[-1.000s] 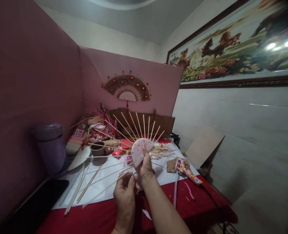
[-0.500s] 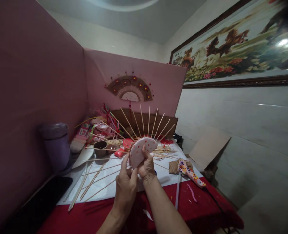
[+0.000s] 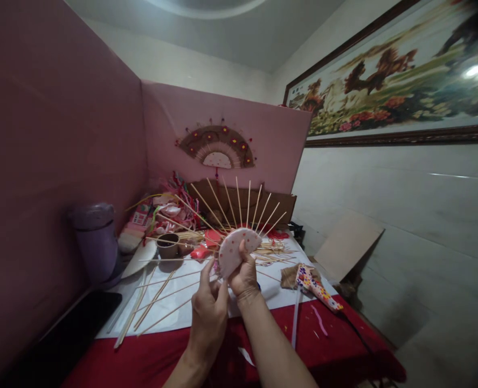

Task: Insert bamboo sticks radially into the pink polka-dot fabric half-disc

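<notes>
A half-round fan base, white-pink with reddish dots, is held up over the table. Thin wooden sticks radiate from its curved edge. My right hand is closed on the base, thumb across its front face and fingers behind. My left hand is at the base's lower left corner, its fingers curled around the edge where the lower sticks come in; its exact grip is partly hidden. Behind, a finished brown fan with red and yellow flowers hangs on the pink board.
Loose sticks lie on the white sheet. A brown cup, a purple lidded container and a dark phone-like slab are at left. A flower-patterned glue gun rests at right beside a pink strip.
The fan base has turned slightly and shifted a little right, so its sticks' tips sit differently. A small gap shows between my left fingertips and the base. My right hand keeps its grip.
</notes>
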A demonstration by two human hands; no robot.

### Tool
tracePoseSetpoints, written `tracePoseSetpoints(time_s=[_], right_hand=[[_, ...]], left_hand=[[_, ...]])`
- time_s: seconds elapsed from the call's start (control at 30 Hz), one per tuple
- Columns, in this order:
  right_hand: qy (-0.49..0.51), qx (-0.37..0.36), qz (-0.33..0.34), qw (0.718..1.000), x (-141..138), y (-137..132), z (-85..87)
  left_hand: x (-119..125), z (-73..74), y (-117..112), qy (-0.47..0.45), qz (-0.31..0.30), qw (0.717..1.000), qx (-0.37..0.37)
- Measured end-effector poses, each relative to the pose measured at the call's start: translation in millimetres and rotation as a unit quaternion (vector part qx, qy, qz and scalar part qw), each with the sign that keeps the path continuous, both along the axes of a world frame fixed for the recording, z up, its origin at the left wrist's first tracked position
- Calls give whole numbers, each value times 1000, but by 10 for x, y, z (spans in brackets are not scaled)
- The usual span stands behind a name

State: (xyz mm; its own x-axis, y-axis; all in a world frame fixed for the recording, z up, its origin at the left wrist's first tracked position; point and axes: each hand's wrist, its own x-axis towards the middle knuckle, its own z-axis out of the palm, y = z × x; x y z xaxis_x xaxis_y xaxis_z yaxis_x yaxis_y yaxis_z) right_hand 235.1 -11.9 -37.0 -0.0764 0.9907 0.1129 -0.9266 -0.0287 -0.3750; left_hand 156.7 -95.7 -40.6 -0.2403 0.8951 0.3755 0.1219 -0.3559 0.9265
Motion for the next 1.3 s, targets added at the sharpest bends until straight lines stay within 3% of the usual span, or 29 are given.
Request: tracePoseSetpoints(time_s=[0.3,0.47,0.8,1.03,1.3], right_hand=[[25,-42,-40,998,19,50,-22],[20,-60,-44,997,4,41,-14],[-34,27,-10,999,6,7,2],[-69,-10,-8,998,-42,-22,29],[-68,34,-15,997,-64,10,-22]], left_hand=[[19,-237,16,32,-21,999,3],[18,-229,25,55,-34,998,-7],[-30,-259,-26,38,-32,999,1],[-114,-236,-59,21,-38,999,-13],[-191,-258,-20,71,-6,997,-20]])
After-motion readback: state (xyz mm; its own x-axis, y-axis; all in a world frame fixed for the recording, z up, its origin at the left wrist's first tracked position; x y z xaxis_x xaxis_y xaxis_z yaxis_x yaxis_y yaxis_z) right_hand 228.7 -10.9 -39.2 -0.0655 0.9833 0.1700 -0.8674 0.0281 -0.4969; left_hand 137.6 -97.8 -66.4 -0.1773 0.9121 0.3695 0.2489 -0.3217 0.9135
